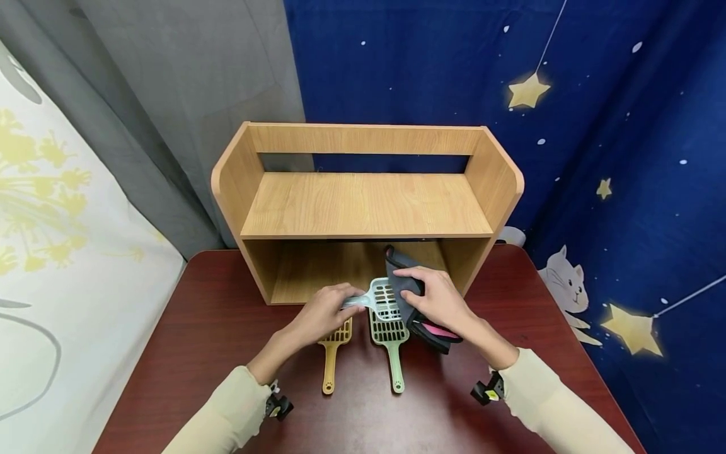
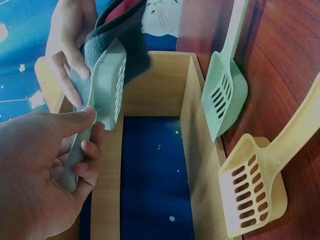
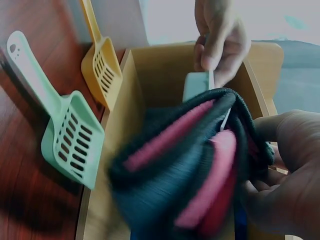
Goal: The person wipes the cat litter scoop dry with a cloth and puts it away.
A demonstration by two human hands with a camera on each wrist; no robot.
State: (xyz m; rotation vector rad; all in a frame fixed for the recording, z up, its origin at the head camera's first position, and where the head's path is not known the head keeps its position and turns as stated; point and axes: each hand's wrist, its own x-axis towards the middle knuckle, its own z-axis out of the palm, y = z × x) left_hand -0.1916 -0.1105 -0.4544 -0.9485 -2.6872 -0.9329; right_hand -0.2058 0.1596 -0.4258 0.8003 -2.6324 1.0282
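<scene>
My left hand (image 1: 334, 309) grips the handle of a pale blue slotted litter scoop (image 1: 386, 299), its head pointing right. In my right hand (image 1: 433, 296) is a folded dark grey cloth (image 1: 404, 296) with black edging and a pink inner side. The cloth overlaps the scoop's head; in the left wrist view it lies against the scoop (image 2: 107, 85). Below on the table lie a green litter scoop (image 1: 391, 353) and a yellow litter scoop (image 1: 334, 347), handles toward me. The yellow one's head is partly hidden by my left hand in the head view.
A two-tier wooden shelf (image 1: 368, 205) stands at the back of the dark red table (image 1: 215, 378), its lower compartment just behind my hands. Blue star-printed curtain (image 1: 595, 126) hangs behind and to the right, grey curtain (image 1: 187, 75) to the left.
</scene>
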